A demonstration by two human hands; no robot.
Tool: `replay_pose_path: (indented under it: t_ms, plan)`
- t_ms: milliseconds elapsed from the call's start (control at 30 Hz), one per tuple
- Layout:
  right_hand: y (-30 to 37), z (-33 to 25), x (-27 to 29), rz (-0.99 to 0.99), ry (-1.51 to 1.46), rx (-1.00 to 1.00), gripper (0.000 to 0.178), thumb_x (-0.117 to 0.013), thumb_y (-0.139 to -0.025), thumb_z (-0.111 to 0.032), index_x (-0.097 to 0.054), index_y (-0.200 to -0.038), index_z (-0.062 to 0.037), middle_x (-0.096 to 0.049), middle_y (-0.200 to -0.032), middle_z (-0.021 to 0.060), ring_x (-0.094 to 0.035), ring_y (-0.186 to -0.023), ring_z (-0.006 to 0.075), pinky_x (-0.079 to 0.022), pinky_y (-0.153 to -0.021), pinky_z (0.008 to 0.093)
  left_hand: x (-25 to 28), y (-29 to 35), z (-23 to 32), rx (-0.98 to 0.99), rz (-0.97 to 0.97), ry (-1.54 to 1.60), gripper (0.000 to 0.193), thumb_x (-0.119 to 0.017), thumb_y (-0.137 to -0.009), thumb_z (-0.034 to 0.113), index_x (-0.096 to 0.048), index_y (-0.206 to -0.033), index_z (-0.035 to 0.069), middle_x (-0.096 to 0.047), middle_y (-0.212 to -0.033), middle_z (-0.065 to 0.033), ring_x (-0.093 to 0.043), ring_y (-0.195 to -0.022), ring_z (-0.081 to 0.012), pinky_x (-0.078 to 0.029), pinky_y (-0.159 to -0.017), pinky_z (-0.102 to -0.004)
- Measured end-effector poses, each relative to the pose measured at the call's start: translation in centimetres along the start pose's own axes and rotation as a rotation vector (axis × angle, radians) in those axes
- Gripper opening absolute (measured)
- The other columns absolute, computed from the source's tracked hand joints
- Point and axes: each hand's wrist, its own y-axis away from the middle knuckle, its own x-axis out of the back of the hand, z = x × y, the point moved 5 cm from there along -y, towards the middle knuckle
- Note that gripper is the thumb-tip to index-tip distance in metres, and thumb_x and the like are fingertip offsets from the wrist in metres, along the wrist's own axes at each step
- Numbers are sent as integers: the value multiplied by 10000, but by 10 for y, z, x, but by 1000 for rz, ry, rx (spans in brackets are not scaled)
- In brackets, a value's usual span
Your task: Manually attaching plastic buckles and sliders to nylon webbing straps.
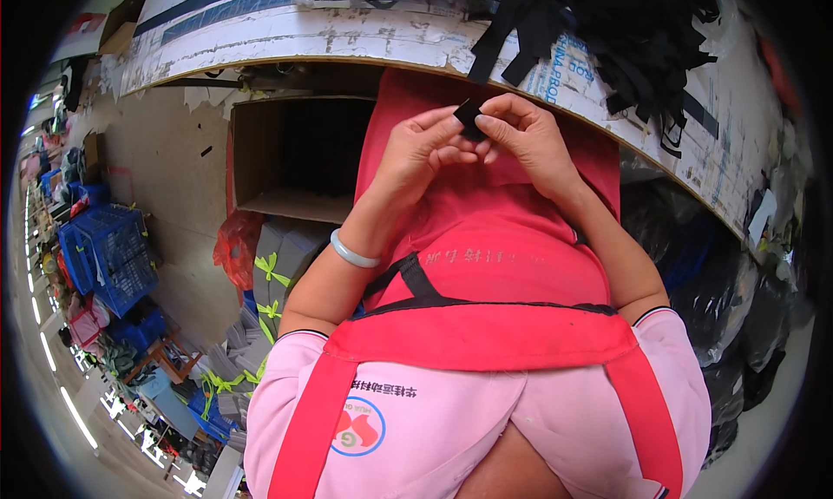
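Both of my hands meet over the red apron (pixel 486 256) on my lap, just short of the worktable's edge. A small piece of black fabric (pixel 469 117) is stretched between them. My left hand (pixel 427 143) pinches it between thumb and forefinger, and a pale bangle circles that wrist. From the other side my right hand (pixel 528 139) grips the same piece with thumb and fingertips. The lower part of the fabric is partly hidden behind the fingers. On the table, a heap of black fabric strips (pixel 646 43) hangs over the front edge beyond my right hand.
A white-covered worktable (pixel 382 35) spans the far side. Below it, left of my lap, stands an open cardboard box (pixel 291 206) with dark contents. A red plastic bag (pixel 239 247) and bundles tied with yellow-green ribbon lie nearby. Blue crates (pixel 108 256) stand left; black plastic bags (pixel 716 304) lie right.
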Motion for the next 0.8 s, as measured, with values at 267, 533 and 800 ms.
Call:
replay_pose_path:
  t_ms: [267,533,800]
  plan:
    - [23,-36,-20,37,338,429,85,-624,-926,-85,-599,-933,-4,-598,-749,19,-584,-609,74,-480,-553,200,4,9,-4,-233,215,-117,224,-644,-911,109,-656,-1070,-47,-695,-947,-114,-671,-803,-138,-577,-708,-258]
    - [17,-17,-6,-9,368,-129,156,-631,-917,-162,-570,-844,-38,-580,-687,4,-554,-542,61,-461,-490,203,-4,14,8,-434,243,-319,177,-684,-877,60,-691,-1020,-43,-699,-925,-68,-651,-801,-103,-542,-732,-221]
    - [13,-9,-5,25,316,-262,149,-633,-897,-154,-567,-811,-52,-584,-677,4,-556,-523,59,-479,-469,200,-8,15,8,-483,239,-373,161,-678,-874,30,-702,-1025,-20,-694,-919,-41,-634,-809,-87,-521,-738,-207]
